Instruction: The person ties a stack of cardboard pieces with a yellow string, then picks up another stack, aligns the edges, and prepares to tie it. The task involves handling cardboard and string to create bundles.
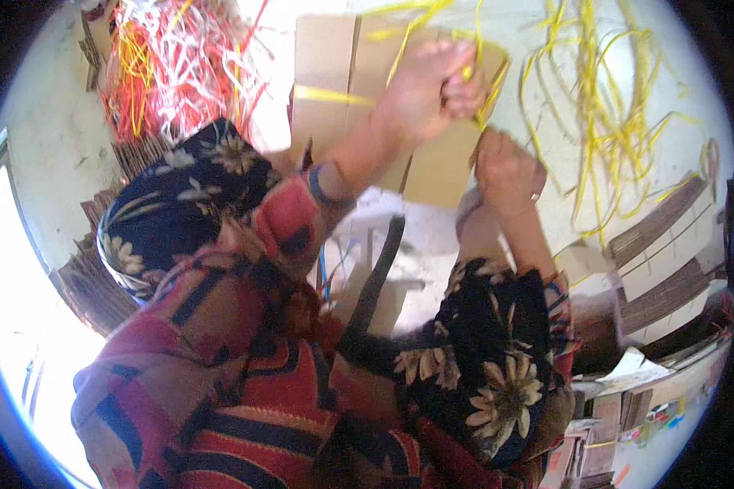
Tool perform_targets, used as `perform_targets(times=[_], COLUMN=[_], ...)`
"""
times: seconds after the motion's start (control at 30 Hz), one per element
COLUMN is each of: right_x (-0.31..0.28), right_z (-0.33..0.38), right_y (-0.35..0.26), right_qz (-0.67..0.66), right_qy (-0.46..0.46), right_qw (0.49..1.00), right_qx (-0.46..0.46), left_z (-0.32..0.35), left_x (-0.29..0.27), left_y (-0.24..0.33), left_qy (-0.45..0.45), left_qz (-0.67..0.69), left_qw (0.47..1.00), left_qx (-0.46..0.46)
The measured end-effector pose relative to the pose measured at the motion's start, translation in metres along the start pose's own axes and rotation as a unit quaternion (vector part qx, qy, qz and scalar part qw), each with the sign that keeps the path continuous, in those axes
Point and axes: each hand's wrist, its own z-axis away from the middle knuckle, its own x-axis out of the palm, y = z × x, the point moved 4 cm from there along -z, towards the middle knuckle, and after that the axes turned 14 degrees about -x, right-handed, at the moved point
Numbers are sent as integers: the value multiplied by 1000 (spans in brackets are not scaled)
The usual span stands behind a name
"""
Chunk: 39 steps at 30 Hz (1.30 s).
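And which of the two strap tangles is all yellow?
The right-hand tangle, beyond the cardboard; the upper-left heap mixes red, white and yellow strands.

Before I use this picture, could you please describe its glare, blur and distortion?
In the head view, glare whitens the lower left and washes out some tangled strips; the left hand looks slightly blurred; fisheye distortion bends edges near the dark rim.

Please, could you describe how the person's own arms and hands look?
The left hand and right hand wear no gloves. Black sleeve covers with large pale flowers are worn on both sides, with red patterned sleeves showing too.
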Motion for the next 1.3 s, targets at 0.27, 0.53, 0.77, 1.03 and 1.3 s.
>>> perform_targets(times=[0.27,0.53,0.77,1.03,1.3], right_x=[34,-12,-33,-38,-6], right_z=[23,7,-57,-90,-42], right_y=[22,41,26,50,129], right_qz=[-194,-531,-500,-398,-487], right_qy=[-16,154,119,51,73], right_qw=[972,796,831,878,703], right_qx=[130,246,212,261,512], left_z=[3,16,-22,-52,-25], left_x=[80,62,-30,-21,-34], left_y=[17,154,135,156,203], left_qy=[-180,283,122,35,119], left_qz=[-796,-802,-696,-204,-687], left_qw=[530,374,703,978,699], left_qx=[230,371,-84,8,157])
